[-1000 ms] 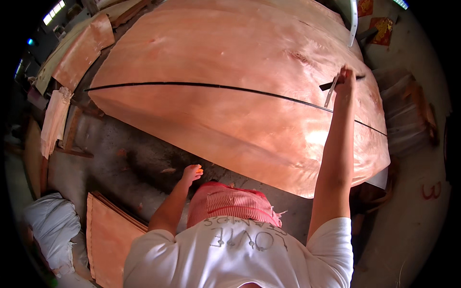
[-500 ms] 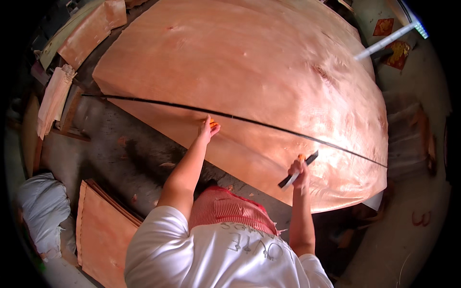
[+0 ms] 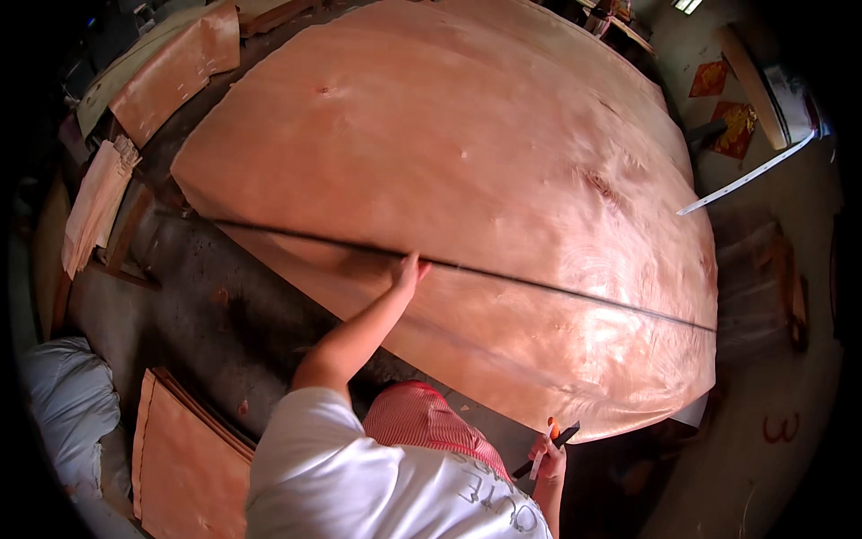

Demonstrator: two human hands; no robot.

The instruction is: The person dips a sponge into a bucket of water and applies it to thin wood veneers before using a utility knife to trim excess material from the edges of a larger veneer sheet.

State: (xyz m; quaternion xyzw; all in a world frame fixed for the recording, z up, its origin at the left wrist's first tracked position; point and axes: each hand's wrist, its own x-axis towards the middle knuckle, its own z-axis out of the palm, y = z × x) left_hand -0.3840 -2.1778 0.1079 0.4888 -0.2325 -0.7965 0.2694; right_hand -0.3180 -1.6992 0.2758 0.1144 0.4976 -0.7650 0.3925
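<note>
Touching the long black strip [image 3: 503,278] at a point just left of its middle, the left hand [image 3: 409,274] has its fingers bent, though I cannot tell whether they close around the strip or only press on it. The strip runs away from those fingertips to both sides, lying across a very large reddish-brown sheet [image 3: 431,162], which spreads broadly beyond the fingers and also below them. Well to the right of the left fingers and nearer the body, the right hand [image 3: 550,456] grips a black-and-pale bladed tool [image 3: 567,435], its fingers wrapped around it beside the sheet's near edge. A small orange piece [image 3: 554,428] shows at these right fingertips. Farther beyond them, up and to the right, is a pale slotted strip [image 3: 741,182]. Left of the left fingers and nearer the body stands a stack of brown sheets [image 3: 189,463], with a grey-white bundle [image 3: 72,404] just beside it.
</note>
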